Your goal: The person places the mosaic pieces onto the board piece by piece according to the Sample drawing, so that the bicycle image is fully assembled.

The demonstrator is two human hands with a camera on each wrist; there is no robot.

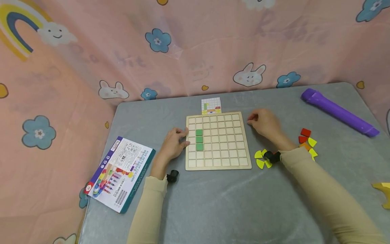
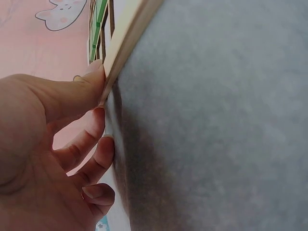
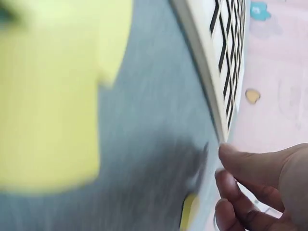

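A square wooden grid board [image 1: 225, 159] lies on the grey table, with green square tiles [image 1: 199, 139] in a column of its cells. My left hand [image 1: 172, 144] rests at the board's left edge. Thumb and forefinger touch the rim of the board [image 2: 122, 43] in the left wrist view, the other fingers loosely bent. My right hand [image 1: 268, 125] is beyond the board's upper right side, fingers loosely bent. I see nothing between its fingertips [image 3: 226, 150]. A small yellow piece [image 3: 190, 211] lies near those fingers. A patterned card [image 1: 211, 101] sits behind the board.
Yellow wedge pieces [image 1: 260, 163] lie beside the right wrist. Farther right are red tiles [image 1: 306, 132] and more yellow pieces, partly behind the sleeve. A purple tube [image 1: 341, 113] is at the back right, a printed box [image 1: 122, 173] at the left and a yellow object [image 1: 384, 189] at the right edge.
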